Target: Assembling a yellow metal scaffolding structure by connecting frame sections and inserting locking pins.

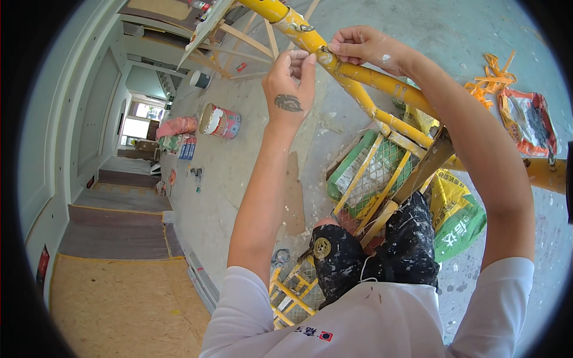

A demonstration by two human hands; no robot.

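A yellow scaffold frame [391, 88] with paint-spattered tubes slants in front of me, and both my hands are raised to a joint on it. My left hand [292, 86] is closed, fingers curled and thumb up, against the left side of the tube. Whether it grips anything is hidden. My right hand [367, 49] pinches at the joint from the other side; what lies between its fingertips is too small to name. A small metal latch [304, 27] sits on the tube just above my hands.
Below the frame are a green-and-white sack [352, 170] and a yellow-and-green bag [459, 224]. Orange straps [492, 79] and a red-edged sack [528, 122] lie right. A paint bucket [221, 122] stands left, beyond boards [119, 298] covering the floor.
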